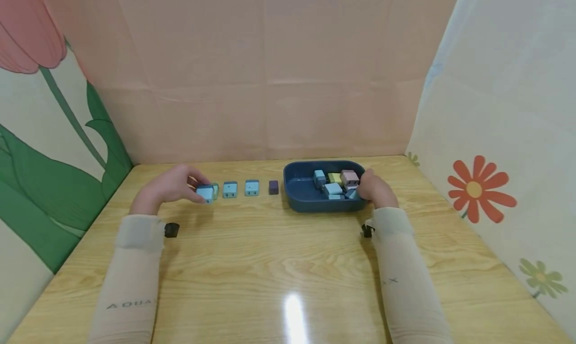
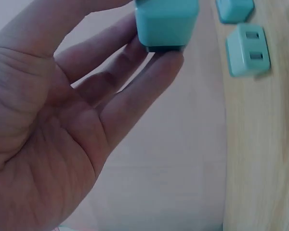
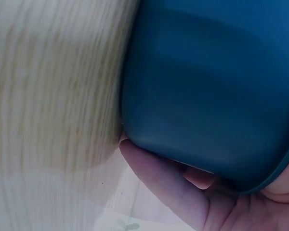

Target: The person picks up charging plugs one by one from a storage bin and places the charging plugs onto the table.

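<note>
My left hand (image 1: 176, 185) pinches a light blue USB charger (image 1: 205, 194) between thumb and fingers at the left end of a row. In the left wrist view the charger (image 2: 166, 24) has a dark underside, and a standing charger (image 2: 253, 50) shows two slots. Just behind the held one, a pale green block (image 1: 216, 190) is partly hidden. My right hand (image 1: 376, 190) grips the right end of a dark blue tub (image 1: 326, 205). From the right wrist, a finger (image 3: 159, 180) lies along the outside wall of the tub (image 3: 202, 96).
More light blue chargers (image 1: 230, 189) stand in the row, then a small dark purple block (image 1: 273, 187) near the tub. Inside the tub lie several blocks, among them a pink one (image 1: 349, 177) and a yellow one (image 1: 334, 178). A pinkish wall (image 1: 265, 84) backs the wooden table (image 1: 252, 264).
</note>
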